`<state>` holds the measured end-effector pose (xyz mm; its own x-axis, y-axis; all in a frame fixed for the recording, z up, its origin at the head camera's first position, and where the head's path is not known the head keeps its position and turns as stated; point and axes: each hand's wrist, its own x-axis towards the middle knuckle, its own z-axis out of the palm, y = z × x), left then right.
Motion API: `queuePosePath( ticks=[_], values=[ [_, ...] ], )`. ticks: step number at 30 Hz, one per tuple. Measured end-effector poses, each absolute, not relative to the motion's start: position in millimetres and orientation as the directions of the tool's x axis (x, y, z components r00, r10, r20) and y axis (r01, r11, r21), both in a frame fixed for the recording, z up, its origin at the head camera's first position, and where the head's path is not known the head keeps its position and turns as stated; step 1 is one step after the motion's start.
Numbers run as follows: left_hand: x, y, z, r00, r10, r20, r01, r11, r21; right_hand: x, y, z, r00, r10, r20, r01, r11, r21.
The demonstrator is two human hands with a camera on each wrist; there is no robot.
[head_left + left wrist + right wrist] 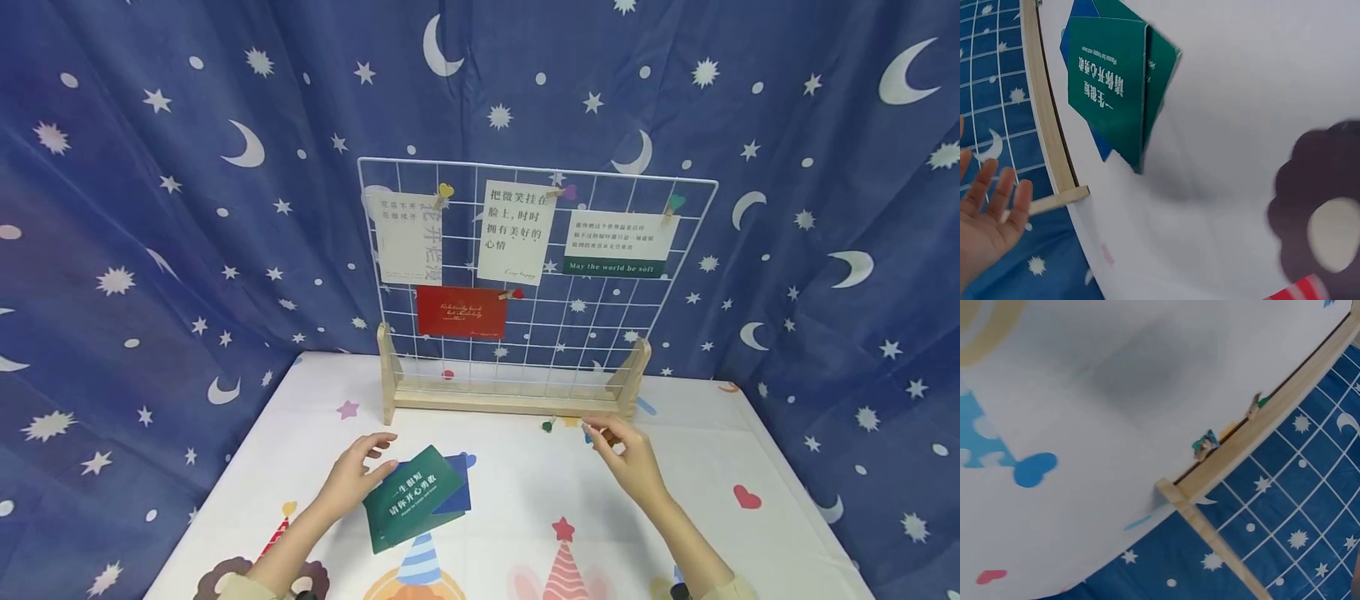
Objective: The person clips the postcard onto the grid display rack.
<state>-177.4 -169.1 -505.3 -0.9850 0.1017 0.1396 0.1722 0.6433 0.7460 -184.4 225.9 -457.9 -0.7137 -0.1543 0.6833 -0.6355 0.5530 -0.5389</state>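
Observation:
My left hand (352,477) hovers at the left edge of a few cards, its fingers spread and holding nothing in the left wrist view. Uppermost is a green card (414,497) with white lettering, over another green card (1161,75) and a blue card (456,487). Near the stand's foot, my right hand (628,458) reaches down with bent fingers close over small wooden clips (1205,445). Another clip with a green heart (548,425) lies left of them. Only a sliver of the right hand shows in the right wrist view.
Behind the hands stands a white wire grid (585,333) in a wooden base (502,402). Clips hold two white cards, a white-and-green card (618,242) and a red card (461,312) on it. A starry blue curtain (187,208) surrounds the printed white tablecloth (510,500).

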Motion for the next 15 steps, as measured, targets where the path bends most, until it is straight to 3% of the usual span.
queuePosePath(
  ticks=[5, 10, 15],
  values=[
    [-165.7, -175.0, -511.3, -0.987, 0.069, 0.148, 0.158, 0.631, 0.759, -186.8, 238.5, -483.0, -0.677, -0.202, 0.708, -0.675, 0.553, -0.489],
    [-156.0, -173.0, -517.9, -0.989, 0.079, 0.128, 0.149, 0.628, 0.764, -182.4, 250.7, -495.4, -0.645, -0.269, 0.716, -0.674, 0.641, -0.367],
    [-152.4, -166.5, -529.3, -0.988, 0.117, 0.100, 0.153, 0.640, 0.753, -177.2, 258.3, -505.1, -0.690, -0.270, 0.672, -0.611, 0.714, -0.342]
  ],
)
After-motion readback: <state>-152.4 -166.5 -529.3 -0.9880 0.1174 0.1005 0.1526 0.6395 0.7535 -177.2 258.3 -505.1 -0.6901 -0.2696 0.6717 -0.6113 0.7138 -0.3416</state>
